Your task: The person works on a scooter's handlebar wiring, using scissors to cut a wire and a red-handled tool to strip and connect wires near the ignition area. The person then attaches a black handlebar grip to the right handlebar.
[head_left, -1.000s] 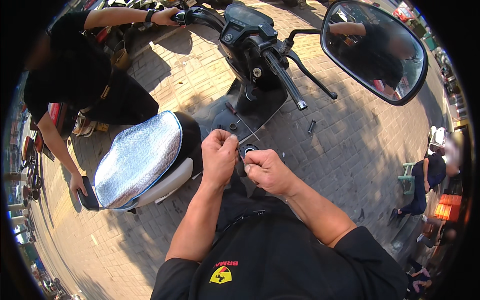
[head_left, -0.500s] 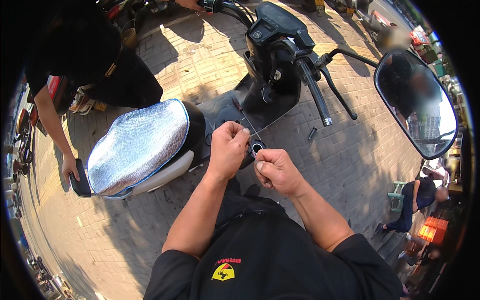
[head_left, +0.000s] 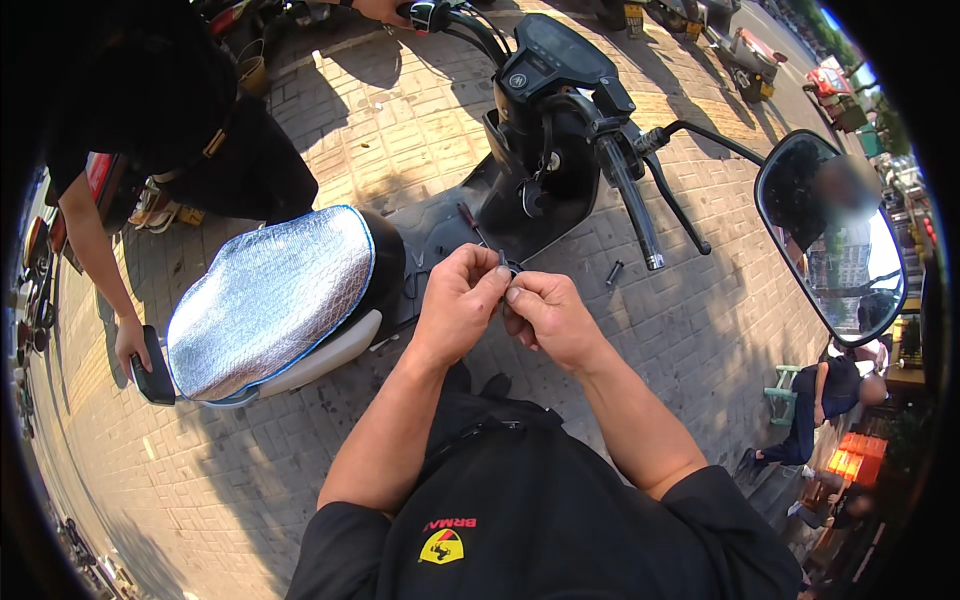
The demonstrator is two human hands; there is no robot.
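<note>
My left hand [head_left: 462, 305] and my right hand [head_left: 555, 318] meet in front of my body, thumbs and fingers pinched together. Between their fingertips is a small dark part [head_left: 513, 266], mostly hidden by the fingers. Just beyond the hands, a screwdriver [head_left: 468, 216] lies on the footboard [head_left: 447, 228] of a scooter. What looks like a pair of pliers [head_left: 413, 277] rests near the front of the seat. The right handlebar [head_left: 630, 205] stands ahead and to the right of my hands.
A silver quilted cover [head_left: 275, 300] lies over the scooter seat. At left, another person [head_left: 210, 150] touches the scooter's rear and left handlebar. A mirror [head_left: 835, 240] juts out at right. A short black cylinder [head_left: 614, 272] lies on the paving. Someone sits on a green stool [head_left: 780, 395].
My right hand has moved up and closer to the left. The black ring-shaped part that showed between the hands is now mostly covered by fingers.
</note>
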